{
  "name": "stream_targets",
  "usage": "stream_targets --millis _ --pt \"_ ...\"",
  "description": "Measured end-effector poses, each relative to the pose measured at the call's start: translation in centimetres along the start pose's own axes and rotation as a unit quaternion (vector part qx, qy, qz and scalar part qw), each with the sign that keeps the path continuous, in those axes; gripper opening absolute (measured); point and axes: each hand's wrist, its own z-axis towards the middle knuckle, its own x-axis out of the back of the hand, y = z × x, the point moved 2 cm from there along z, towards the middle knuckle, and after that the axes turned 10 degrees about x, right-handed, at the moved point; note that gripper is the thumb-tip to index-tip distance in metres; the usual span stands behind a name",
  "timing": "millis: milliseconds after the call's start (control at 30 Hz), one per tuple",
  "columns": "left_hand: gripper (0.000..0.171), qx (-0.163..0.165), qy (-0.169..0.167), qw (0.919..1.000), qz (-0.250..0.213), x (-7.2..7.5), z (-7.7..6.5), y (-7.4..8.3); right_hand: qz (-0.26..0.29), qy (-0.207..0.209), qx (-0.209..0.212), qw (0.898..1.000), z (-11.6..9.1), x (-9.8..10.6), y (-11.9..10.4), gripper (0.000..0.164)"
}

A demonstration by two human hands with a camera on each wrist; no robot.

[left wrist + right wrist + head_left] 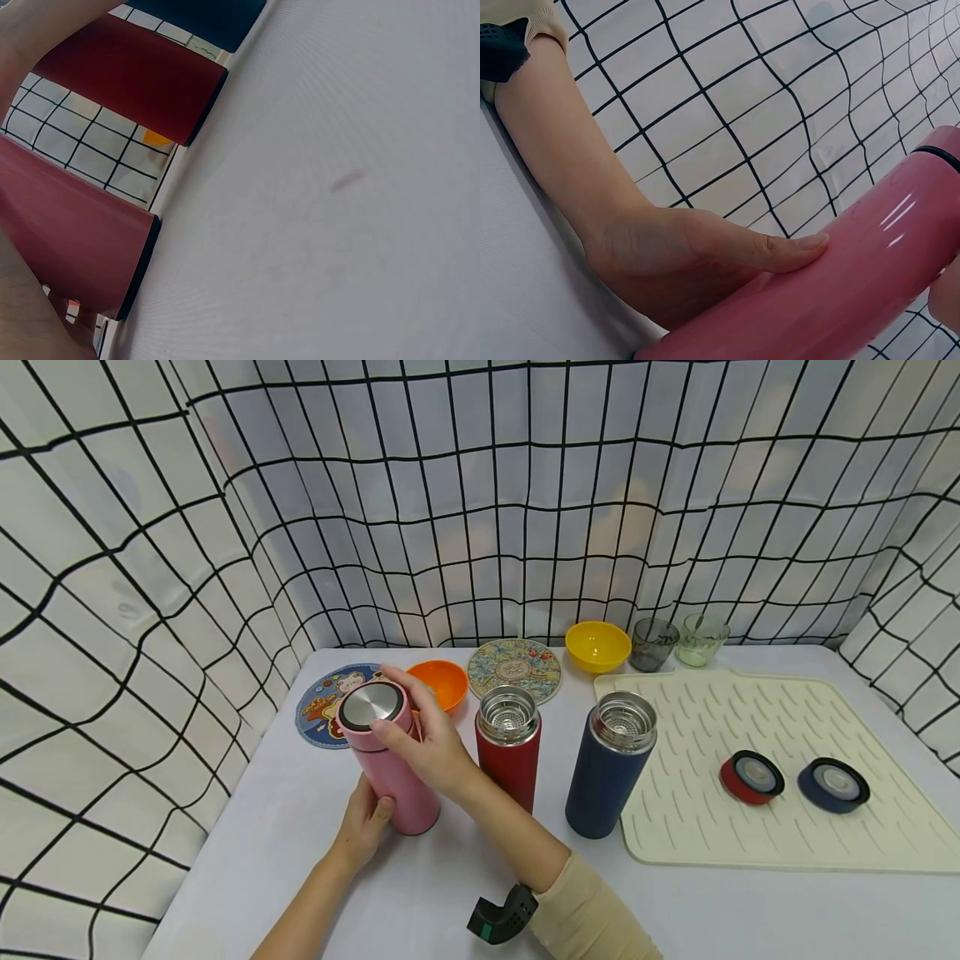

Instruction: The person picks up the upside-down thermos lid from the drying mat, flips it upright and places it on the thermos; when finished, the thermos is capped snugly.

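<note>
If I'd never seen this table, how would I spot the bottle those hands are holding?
On the white table, moving left from the cream mat, you meet the blue bottle, the red bottle, then the pink bottle. The left hand holds its lower part and the right hand grips its silver-topped lid. Only this one is pink and lidded; its neighbours are open.

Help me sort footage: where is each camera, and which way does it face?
On the head: faces forward and down at the table; left hand, right hand and both forearms show.
On the left wrist: faces across the table; parts of left hand and right forearm show.
On the right wrist: faces the pink thermos; left hand, left forearm, sleeve and part of right hand show.
The first two share the red thermos and navy thermos.
</note>
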Motion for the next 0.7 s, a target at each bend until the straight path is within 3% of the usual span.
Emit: stream_targets --millis 100,233,467,700 --pt "0.054 0.0 0.003 1.0 -0.002 -0.01 -0.01 -0.03 0.0 0.011 -0.007 1.0 -0.03 -0.05 0.0 0.06" --pt "0.063 0.004 0.0 1.0 -0.003 -0.03 -0.01 -0.06 -0.002 0.018 -0.006 1.0 -0.05 -0.05 0.07 0.063" --pt "0.067 0.013 0.002 0.9998 0.014 -0.03 0.04 -0.04 -0.109 -0.021 0.011 0.994 -0.03 0.16 0.01 0.058" --pt "0.046 -0.006 0.004 1.0 -0.003 -0.08 0.05 -0.14 -0.026 -0.036 0.03 0.999 0.09 0.25 0.22 0.058"
